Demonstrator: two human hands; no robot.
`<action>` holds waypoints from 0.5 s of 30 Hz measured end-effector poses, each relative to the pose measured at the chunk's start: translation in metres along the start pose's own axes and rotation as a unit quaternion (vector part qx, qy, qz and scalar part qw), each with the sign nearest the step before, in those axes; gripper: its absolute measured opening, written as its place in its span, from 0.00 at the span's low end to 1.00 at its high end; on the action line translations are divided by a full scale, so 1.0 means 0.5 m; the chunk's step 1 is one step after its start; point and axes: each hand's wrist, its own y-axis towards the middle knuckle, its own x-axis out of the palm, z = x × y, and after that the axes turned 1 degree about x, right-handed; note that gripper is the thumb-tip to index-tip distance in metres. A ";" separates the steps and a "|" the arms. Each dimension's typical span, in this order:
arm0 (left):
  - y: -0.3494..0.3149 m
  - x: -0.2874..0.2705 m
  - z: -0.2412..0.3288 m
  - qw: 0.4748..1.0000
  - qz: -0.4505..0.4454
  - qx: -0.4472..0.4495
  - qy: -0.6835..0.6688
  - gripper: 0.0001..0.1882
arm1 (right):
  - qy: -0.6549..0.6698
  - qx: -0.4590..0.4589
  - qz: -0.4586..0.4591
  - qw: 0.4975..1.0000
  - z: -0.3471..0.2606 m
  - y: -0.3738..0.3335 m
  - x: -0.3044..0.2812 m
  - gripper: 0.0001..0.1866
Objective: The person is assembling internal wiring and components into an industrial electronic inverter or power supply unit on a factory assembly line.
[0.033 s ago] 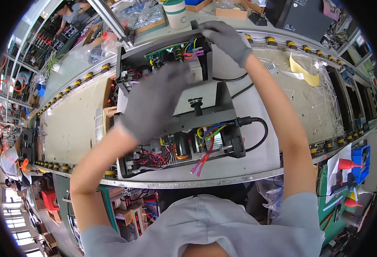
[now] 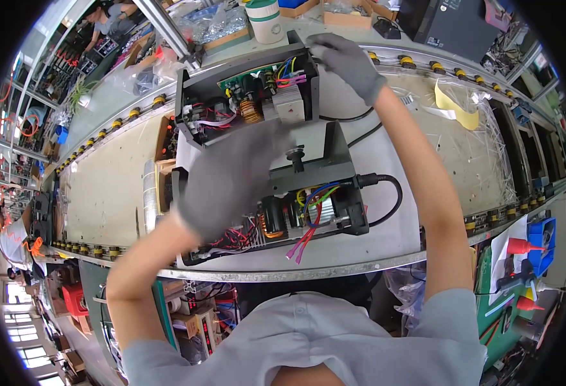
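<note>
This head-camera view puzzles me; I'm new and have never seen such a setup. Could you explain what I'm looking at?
There is no robot here: a person works with their own two hands, in grey gloves. The camera, the left of a head-worn pair, looks down; its fisheye lens bends straight edges.

Two open black units, the far unit and the near unit, lie on a white surface, showing coils and coloured wires.

The left hand is blurred over the near unit's left part; whether it holds anything is unclear. The right hand is at the far unit's upper right corner; whether it grips or merely touches it, I cannot tell.
</note>
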 end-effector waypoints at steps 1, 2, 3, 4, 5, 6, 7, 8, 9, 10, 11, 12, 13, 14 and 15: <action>-0.040 -0.024 0.041 0.994 -0.044 -0.039 -0.089 0.20 | 0.013 0.005 0.016 1.000 -0.016 -0.032 -0.012 0.19; -0.076 -0.037 0.073 0.983 -0.075 -0.064 -0.158 0.24 | 0.026 0.010 0.032 0.999 -0.030 -0.067 -0.022 0.19; -0.101 -0.035 0.089 0.993 -0.045 -0.006 -0.104 0.21 | 0.040 0.017 0.048 0.998 -0.043 -0.103 -0.028 0.20; -0.121 -0.027 0.106 0.997 -0.017 0.052 -0.052 0.19 | 0.049 0.014 0.061 0.997 -0.057 -0.138 -0.032 0.19; -0.137 -0.014 0.122 0.994 0.003 0.105 0.005 0.17 | 0.058 0.010 0.073 0.996 -0.071 -0.173 -0.037 0.19; -0.143 0.004 0.133 0.995 0.026 0.097 -0.013 0.16 | 0.066 0.005 0.085 0.994 -0.087 -0.206 -0.037 0.19; -0.144 0.026 0.141 0.995 0.041 0.086 -0.026 0.16 | 0.069 0.004 0.096 0.993 -0.103 -0.236 -0.033 0.18; -0.142 0.043 0.148 0.995 0.046 0.082 -0.034 0.15 | 0.071 0.002 0.108 0.992 -0.120 -0.265 -0.031 0.18; -0.141 0.054 0.153 0.993 0.063 0.087 -0.048 0.13 | 0.073 0.000 0.122 0.990 -0.136 -0.294 -0.029 0.17; -0.139 0.062 0.158 0.992 0.061 0.061 -0.095 0.13 | 0.076 0.000 0.133 0.988 -0.150 -0.323 -0.028 0.16; -0.134 0.071 0.161 0.988 0.055 0.045 -0.140 0.14 | 0.078 0.000 0.144 0.987 -0.162 -0.352 -0.029 0.16; -0.130 0.075 0.167 0.978 0.069 0.032 -0.192 0.14 | 0.080 0.000 0.155 0.985 -0.170 -0.379 -0.029 0.15; -0.126 0.080 0.176 0.968 0.067 0.000 -0.242 0.14 | 0.086 -0.011 0.162 0.983 -0.174 -0.404 -0.027 0.13; -0.122 0.083 0.184 0.951 0.085 -0.029 -0.296 0.13 | 0.097 -0.011 0.142 0.985 -0.174 -0.421 -0.023 0.13; -0.119 0.086 0.193 0.929 0.084 -0.067 -0.353 0.12 | 0.108 -0.009 0.122 0.987 -0.170 -0.435 -0.017 0.13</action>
